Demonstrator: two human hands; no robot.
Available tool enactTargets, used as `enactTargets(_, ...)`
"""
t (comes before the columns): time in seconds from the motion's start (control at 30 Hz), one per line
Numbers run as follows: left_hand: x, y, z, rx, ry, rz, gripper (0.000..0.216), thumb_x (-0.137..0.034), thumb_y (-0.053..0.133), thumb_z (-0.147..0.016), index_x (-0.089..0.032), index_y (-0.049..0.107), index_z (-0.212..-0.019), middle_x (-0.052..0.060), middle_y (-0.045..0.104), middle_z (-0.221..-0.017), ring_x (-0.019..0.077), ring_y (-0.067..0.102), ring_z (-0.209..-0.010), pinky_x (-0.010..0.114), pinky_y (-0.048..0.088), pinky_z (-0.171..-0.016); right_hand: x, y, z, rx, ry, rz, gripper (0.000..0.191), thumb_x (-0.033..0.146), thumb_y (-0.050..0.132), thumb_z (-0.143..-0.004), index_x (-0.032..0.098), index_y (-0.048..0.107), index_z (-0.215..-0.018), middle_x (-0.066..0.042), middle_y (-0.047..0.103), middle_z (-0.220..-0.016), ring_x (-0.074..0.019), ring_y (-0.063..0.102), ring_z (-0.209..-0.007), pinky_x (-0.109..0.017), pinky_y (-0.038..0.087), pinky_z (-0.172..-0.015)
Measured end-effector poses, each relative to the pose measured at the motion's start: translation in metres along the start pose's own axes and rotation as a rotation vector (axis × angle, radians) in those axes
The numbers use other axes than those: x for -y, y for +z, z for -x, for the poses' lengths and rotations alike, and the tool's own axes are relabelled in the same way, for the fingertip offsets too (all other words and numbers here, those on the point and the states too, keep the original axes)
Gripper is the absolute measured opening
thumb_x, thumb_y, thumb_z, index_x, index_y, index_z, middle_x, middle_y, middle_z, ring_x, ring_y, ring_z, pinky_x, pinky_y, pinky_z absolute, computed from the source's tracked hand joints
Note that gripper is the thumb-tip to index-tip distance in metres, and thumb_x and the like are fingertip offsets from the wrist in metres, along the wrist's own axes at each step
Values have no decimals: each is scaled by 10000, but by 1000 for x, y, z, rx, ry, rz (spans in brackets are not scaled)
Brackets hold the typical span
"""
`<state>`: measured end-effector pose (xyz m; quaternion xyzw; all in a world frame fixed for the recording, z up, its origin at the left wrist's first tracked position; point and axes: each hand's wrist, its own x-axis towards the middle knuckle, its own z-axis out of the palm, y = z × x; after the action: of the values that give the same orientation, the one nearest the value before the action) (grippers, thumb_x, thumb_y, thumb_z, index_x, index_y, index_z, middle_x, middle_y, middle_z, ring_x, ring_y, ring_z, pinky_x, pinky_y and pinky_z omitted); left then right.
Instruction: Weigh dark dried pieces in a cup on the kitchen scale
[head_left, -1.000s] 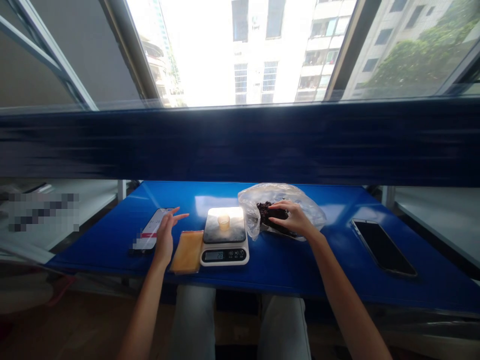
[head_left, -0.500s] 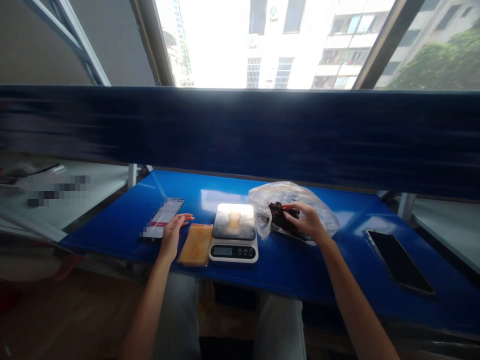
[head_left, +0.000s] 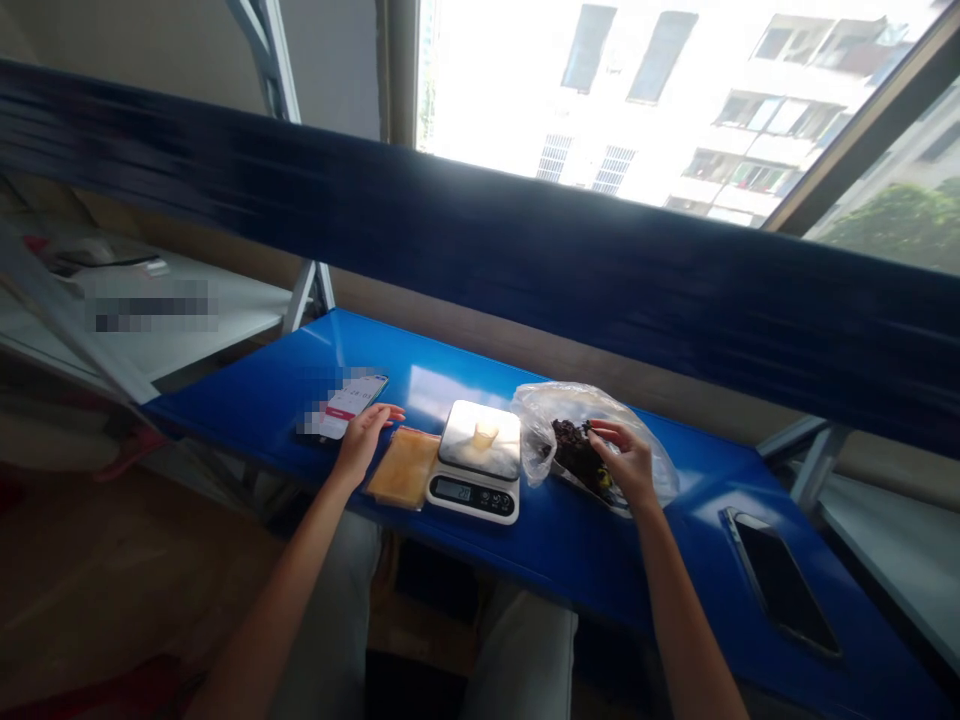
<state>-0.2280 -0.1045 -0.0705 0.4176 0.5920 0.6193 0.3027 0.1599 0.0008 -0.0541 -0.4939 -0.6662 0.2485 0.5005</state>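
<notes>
A white kitchen scale point(head_left: 475, 466) stands on the blue table point(head_left: 570, 540) with a small clear cup point(head_left: 484, 434) on its shiny plate. My right hand point(head_left: 628, 462) reaches into a clear plastic bag point(head_left: 592, 436) of dark dried pieces point(head_left: 574, 452), fingers curled over them. My left hand point(head_left: 363, 438) lies flat with fingers stretched out, between a lit phone point(head_left: 346, 404) and a flat orange packet point(head_left: 405, 466) beside the scale.
A second phone point(head_left: 780, 582) with a dark screen lies on the table at the right. A broad dark blue beam point(head_left: 525, 260) crosses above the table. White shelves stand at the left and right. A window with buildings is behind.
The view has swung and tilted to the left. My left hand has settled flat by the lit phone. My right hand stays in the bag.
</notes>
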Motion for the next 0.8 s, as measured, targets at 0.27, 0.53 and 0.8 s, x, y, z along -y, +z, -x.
enactTargets(0.27, 3, 3, -3, 9, -1, 30, 309, -423, 516, -775, -156, 668, -802, 67, 687, -859, 213, 632, -877, 318, 450, -815, 31, 17, -11, -69, -36, -267, 260, 389, 719, -697, 206, 689, -880, -57, 724, -860, -211, 691, -780, -332, 550, -685)
enactTargets(0.53, 1, 2, -1, -12, -15, 36, 289, -410, 534, -758, -155, 666, -785, 68, 686, -843, 218, 632, -860, 326, 451, -806, 87, 86, -4, 210, -326, -290, 131, 283, 672, -760, 222, 693, -874, -48, 690, -908, -186, 658, -848, -334, 551, -766)
enactTargets(0.8, 1, 0, -1, -8, -1, 17, 289, -396, 508, -784, -157, 669, -785, 64, 680, -857, 204, 626, -859, 306, 447, -784, 89, 98, 13, 334, -385, -158, 169, 282, 651, -779, 222, 703, -928, -46, 720, -917, -192, 683, -845, -327, 548, -778)
